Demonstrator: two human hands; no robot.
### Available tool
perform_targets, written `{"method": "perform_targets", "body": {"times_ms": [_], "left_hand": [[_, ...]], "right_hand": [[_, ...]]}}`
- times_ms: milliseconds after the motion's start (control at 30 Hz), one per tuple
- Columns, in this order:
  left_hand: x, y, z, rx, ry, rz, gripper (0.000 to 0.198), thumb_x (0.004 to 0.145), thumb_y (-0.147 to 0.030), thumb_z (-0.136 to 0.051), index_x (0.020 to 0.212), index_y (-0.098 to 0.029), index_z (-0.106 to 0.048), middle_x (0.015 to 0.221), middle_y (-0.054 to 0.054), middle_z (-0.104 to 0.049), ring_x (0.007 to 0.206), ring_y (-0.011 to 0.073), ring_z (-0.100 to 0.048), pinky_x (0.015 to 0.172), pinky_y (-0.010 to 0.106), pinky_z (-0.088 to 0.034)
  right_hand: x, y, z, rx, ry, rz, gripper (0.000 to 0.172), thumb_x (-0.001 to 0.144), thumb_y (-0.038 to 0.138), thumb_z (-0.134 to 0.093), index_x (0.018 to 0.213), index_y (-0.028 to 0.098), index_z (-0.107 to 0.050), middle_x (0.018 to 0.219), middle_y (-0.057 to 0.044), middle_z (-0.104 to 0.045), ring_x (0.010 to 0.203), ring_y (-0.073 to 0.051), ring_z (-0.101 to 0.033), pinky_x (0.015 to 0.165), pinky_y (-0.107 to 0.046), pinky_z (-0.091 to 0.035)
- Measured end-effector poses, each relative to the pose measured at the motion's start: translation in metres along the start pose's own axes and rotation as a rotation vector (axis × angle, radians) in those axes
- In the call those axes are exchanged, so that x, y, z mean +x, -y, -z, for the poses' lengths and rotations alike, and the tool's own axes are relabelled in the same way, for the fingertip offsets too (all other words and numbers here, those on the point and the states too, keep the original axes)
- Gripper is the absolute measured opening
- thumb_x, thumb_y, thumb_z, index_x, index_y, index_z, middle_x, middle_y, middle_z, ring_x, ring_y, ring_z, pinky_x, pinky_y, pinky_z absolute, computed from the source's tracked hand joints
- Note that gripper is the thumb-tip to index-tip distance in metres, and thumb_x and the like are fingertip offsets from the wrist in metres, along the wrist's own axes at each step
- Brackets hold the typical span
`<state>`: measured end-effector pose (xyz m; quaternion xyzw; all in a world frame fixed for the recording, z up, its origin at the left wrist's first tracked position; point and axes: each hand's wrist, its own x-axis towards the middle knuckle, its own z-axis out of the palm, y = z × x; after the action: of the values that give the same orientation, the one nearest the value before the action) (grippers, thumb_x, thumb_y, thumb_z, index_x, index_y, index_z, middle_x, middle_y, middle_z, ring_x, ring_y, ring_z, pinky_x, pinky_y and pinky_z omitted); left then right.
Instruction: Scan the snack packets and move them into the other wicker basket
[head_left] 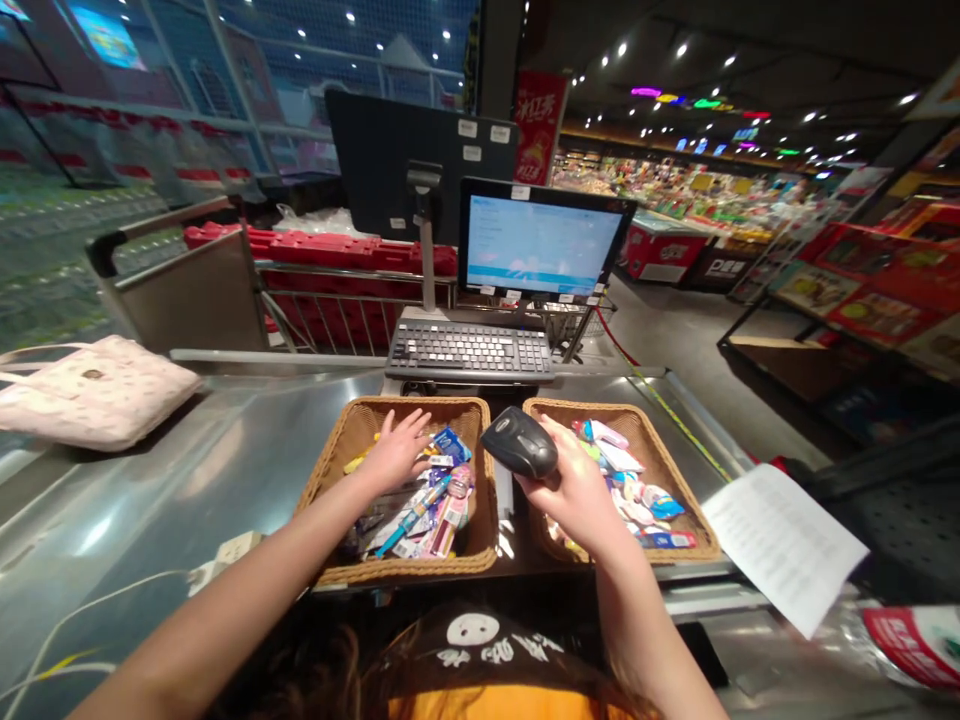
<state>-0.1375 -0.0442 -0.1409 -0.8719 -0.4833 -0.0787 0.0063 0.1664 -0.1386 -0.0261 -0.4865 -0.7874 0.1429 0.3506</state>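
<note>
So I'm watching the head feed from way over here, and I'd call it mid-job at best. I've got the right hand (581, 490) wrapped around a black handheld scanner (519, 443), held up over the gap between two wicker baskets. The left hand (397, 455) is palm down over the left basket (409, 572), fingers spread and gripping nothing that I can see. Whether the fingertips brush the packets below, I honestly can't tell from this angle.

What's done? Scanner's up and in the grip, that much is sorted. Past that it gets murky: the left basket has a jumble of small packs in it, with a blue pen-like item (412, 515) lying near the middle, and the right basket (656, 450) has its own pile of little bags. Nothing I can see separates handled stuff from unhandled, so I won't put a count on it. My read is there's plenty left, since no single item is out of the left pile and in the fingers.

On the far side, the monitor (536, 245) is lit, but the text is too small for me to read, so no help on progress there. The keyboard (469, 350) sits just in front of it, neither hand near the keys.
</note>
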Motion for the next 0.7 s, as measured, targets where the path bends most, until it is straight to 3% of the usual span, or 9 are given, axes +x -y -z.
{"method": "perform_targets", "body": {"times_ms": [167, 367, 467, 567, 700], "left_hand": [[0.040, -0.038, 0.018, -0.015, -0.091, -0.094, 0.035, 0.086, -0.036, -0.066, 0.118, -0.021, -0.067, 0.154, 0.018, -0.040, 0.146, 0.0348, -0.032, 0.116, 0.067, -0.016], [0.112, -0.118, 0.032, -0.059, -0.206, -0.218, 0.057, 0.085, -0.046, -0.068, 0.133, -0.017, -0.057, 0.160, 0.022, -0.026, 0.150, 0.0354, -0.022, 0.117, 0.066, -0.015], [0.149, -0.155, 0.024, -0.090, -0.201, -0.274, 0.045, 0.085, -0.050, -0.068, 0.114, -0.016, -0.068, 0.158, 0.021, -0.031, 0.148, 0.0368, -0.025, 0.116, 0.067, -0.015], [0.184, -0.185, 0.011, -0.123, -0.219, -0.255, 0.026, 0.090, -0.040, -0.063, 0.092, -0.016, -0.073, 0.154, 0.018, -0.040, 0.148, 0.0350, -0.027, 0.116, 0.069, -0.013], [0.225, -0.217, -0.006, -0.161, -0.210, -0.245, 0.022, 0.090, -0.029, -0.060, 0.079, -0.017, -0.074, 0.152, 0.015, -0.045, 0.148, 0.0340, -0.026, 0.116, 0.070, -0.008]], "right_hand": [[-0.013, -0.019, 0.022, -0.055, -0.067, -0.043, 0.045, 0.076, 0.020, -0.063, 0.121, 0.020, -0.062, 0.130, -0.012, -0.063, 0.134, -0.031, -0.050, 0.113, -0.054, -0.040], [-0.037, -0.053, 0.066, -0.142, -0.243, -0.138, 0.045, 0.079, 0.027, -0.063, 0.123, 0.018, -0.061, 0.132, -0.014, -0.062, 0.128, -0.032, -0.056, 0.109, -0.053, -0.044], [-0.050, -0.071, 0.087, -0.215, -0.325, -0.200, 0.046, 0.080, 0.030, -0.064, 0.124, 0.019, -0.061, 0.134, -0.014, -0.061, 0.129, -0.032, -0.055, 0.108, -0.052, -0.044], [-0.061, -0.087, 0.102, -0.247, -0.388, -0.248, 0.044, 0.081, 0.035, -0.065, 0.121, 0.019, -0.063, 0.130, -0.015, -0.063, 0.125, -0.034, -0.057, 0.103, -0.054, -0.048], [-0.070, -0.102, 0.113, -0.249, -0.425, -0.306, 0.040, 0.082, 0.038, -0.065, 0.117, 0.019, -0.065, 0.128, -0.016, -0.063, 0.123, -0.035, -0.058, 0.102, -0.056, -0.048]]}}
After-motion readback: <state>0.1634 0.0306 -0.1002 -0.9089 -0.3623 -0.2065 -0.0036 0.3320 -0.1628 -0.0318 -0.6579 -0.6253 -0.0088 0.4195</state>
